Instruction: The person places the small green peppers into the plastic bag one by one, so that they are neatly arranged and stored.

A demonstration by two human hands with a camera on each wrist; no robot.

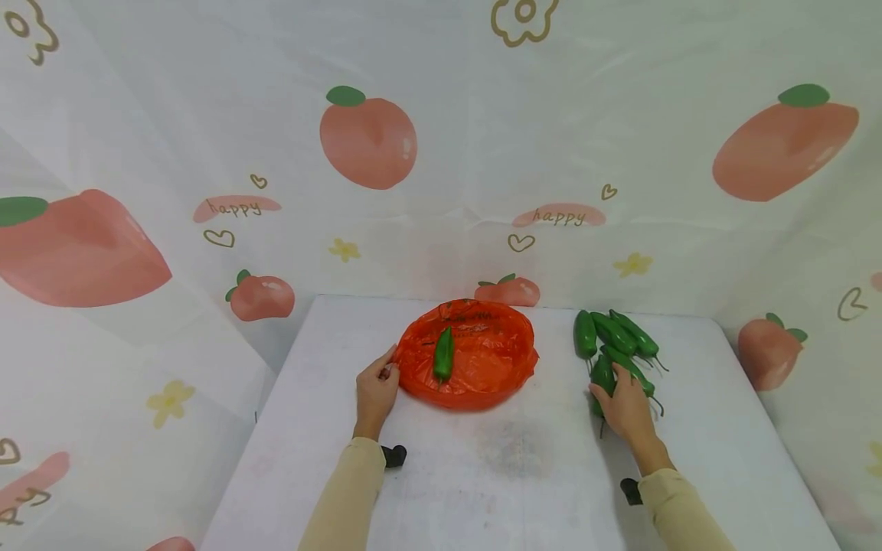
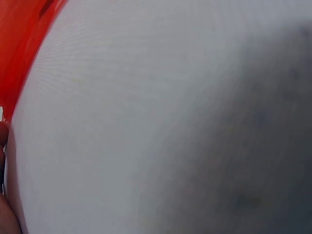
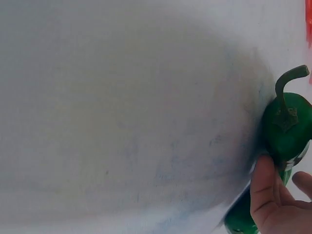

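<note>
At the near left of its rim, my left hand [image 1: 377, 389] pinches a red plastic bag [image 1: 482, 376], spread wide with its edge turned out like a shallow bowl. One green pepper [image 1: 444, 355] lies inside, toward the left. My right hand [image 1: 628, 409] has thumb and fingers on either side of another green pepper [image 1: 602, 376], nearest me in a small pile. Its curved stem and rounded top [image 3: 286, 124] show large in the right wrist view. Several more green peppers [image 1: 612, 332] lie just behind that hand. In the left wrist view only fingertips and the bag's edge [image 2: 19, 63] appear.
The white table [image 1: 441, 490] holds the bag at centre back and the pepper pile at right. A patterned white cloth [image 1: 441, 153] rises behind the table and along both sides. Dark wrist-camera parts [image 1: 394, 457] stick out beside the sleeves.
</note>
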